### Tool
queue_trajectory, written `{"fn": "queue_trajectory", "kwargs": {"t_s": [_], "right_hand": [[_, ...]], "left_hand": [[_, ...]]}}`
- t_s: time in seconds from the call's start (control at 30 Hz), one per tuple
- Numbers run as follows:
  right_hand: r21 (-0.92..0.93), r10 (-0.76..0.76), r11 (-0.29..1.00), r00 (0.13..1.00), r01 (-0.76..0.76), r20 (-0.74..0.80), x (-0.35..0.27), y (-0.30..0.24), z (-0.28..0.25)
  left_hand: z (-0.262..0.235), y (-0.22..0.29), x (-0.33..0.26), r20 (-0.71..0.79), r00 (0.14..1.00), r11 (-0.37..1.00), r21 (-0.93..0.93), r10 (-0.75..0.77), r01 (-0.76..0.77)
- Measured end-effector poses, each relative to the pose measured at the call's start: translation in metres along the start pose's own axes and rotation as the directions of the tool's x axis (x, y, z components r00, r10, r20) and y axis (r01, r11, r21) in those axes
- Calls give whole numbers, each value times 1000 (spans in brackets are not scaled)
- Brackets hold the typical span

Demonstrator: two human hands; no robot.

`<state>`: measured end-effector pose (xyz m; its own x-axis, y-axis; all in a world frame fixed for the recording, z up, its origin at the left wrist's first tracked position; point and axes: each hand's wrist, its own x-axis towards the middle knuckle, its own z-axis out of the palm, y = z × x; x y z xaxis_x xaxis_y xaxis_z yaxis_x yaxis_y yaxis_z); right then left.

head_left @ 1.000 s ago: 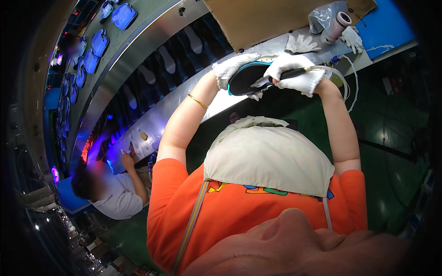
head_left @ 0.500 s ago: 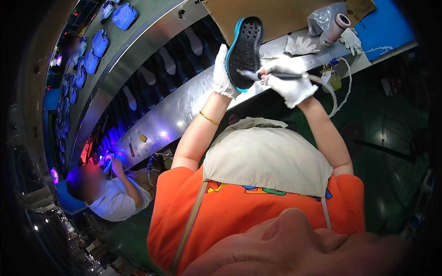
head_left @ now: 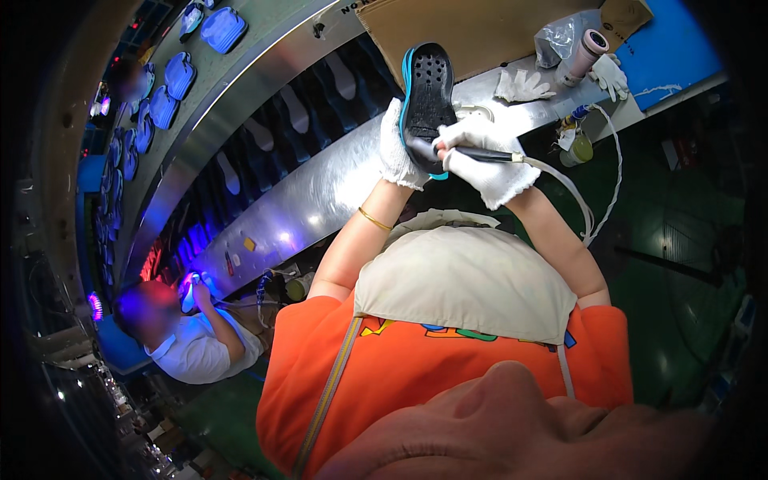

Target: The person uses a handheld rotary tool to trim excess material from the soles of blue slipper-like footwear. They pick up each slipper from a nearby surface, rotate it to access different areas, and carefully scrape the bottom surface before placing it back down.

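In my left hand (head_left: 398,152), wearing a white glove, is a black shoe sole (head_left: 429,96) with a turquoise edge. Holes dot its far end. The glove wraps the sole's left side and hides part of it. My gloved right hand (head_left: 485,166) is closed around a brush (head_left: 490,155) with a black handle. Its pale tip meets the sole's inner face near the end closest to me. From the back of the brush a whitish hose (head_left: 566,182) curves off to the right and down.
Beyond my hands runs a metal ledge (head_left: 336,180), with a cardboard box (head_left: 472,36) behind it. Loose white gloves (head_left: 524,85) and a pink bottle (head_left: 586,54) stand at the right. A co-worker (head_left: 196,344) sits at left beside a conveyor (head_left: 216,88) carrying blue shoe parts (head_left: 179,74).
The sole has come slightly nearer to me and turned more upright. My right hand has moved a little left and toward me, taking the brush along; the hose has swung lower.
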<state>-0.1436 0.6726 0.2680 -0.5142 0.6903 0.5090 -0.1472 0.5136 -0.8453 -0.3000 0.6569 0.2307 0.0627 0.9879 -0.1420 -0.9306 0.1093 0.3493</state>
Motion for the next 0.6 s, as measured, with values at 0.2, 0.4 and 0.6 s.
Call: {"fn": "queue_trajectory", "kwargs": {"t_s": [0.2, 0.4, 0.6], "right_hand": [[441, 349, 864, 921, -244, -175, 5, 10, -16], [-121, -55, 992, 980, 32, -191, 9, -2, -2], [464, 368, 861, 884, -207, -289, 21, 10, -19]], "left_hand": [[4, -9, -6, 21, 1000, 980, -197, -14, 18], [17, -15, -11, -18, 998, 997, 47, 54, -54], [0, -15, -5, 7, 999, 997, 63, -50, 49]]}}
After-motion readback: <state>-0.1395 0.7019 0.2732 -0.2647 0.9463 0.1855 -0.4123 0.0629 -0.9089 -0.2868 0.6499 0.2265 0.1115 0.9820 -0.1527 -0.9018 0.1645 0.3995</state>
